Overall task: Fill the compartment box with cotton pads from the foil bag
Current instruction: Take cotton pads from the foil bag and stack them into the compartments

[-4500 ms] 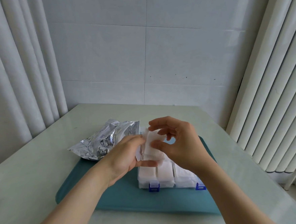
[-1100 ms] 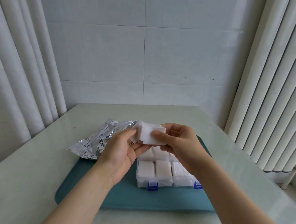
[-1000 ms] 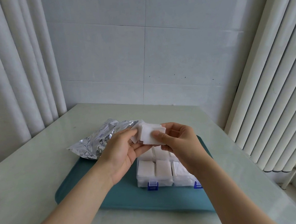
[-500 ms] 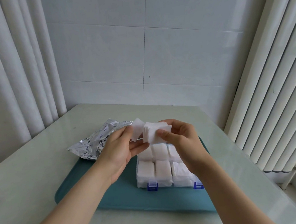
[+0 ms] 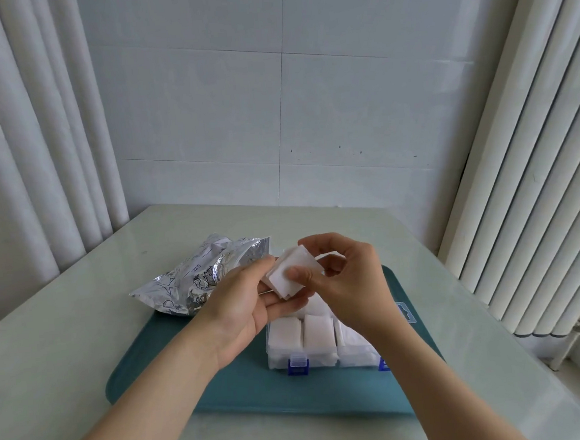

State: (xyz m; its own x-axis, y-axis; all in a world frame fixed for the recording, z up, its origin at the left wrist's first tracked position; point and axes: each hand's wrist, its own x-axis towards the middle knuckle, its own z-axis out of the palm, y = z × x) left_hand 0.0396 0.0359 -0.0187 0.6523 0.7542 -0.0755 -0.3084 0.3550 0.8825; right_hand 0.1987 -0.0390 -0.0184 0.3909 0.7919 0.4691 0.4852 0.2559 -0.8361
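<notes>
Over the teal mat (image 5: pixel 232 392), left hand (image 5: pixel 240 309) and right hand (image 5: pixel 351 284) fingers pinch stacked cotton pads (image 5: pixel 298 257).

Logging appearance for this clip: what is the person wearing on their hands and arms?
Nothing visible. The left hand and right hand wear no gloves, rings, watch or bracelet, and both forearms are uncovered down to the frame edge, with no sleeve in view. The right thumbnail looks short and unpainted.

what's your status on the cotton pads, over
Left hand, right hand hold stack of cotton pads over compartment box. Near row full. Foil bag aside, left.
</notes>
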